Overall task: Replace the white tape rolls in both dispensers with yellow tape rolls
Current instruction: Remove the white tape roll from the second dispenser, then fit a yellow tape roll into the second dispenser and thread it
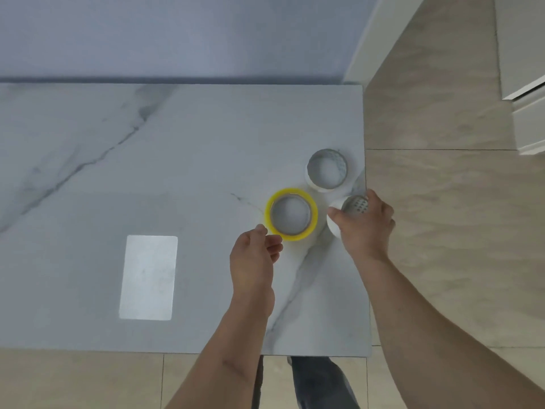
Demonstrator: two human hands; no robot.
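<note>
A yellow tape roll (pixel 313 217) lies flat on the marble table (pixel 177 172), near its right side. My left hand (pixel 255 258) sits just below-left of it, fingers curled, thumb tip touching the roll's rim, nothing held. A white tape roll (pixel 312 180) lies flat further back by the right edge. My right hand (pixel 364 225) grips a second white tape roll (pixel 333 224) at the table's right edge, its core facing up. No dispenser is in view.
The table's right edge (pixel 365 231) runs just beside my right hand, with tiled floor (pixel 442 202) beyond. A bright rectangular light patch (pixel 149 277) lies on the table's near left. A white cabinet (pixel 528 113) stands at the far right.
</note>
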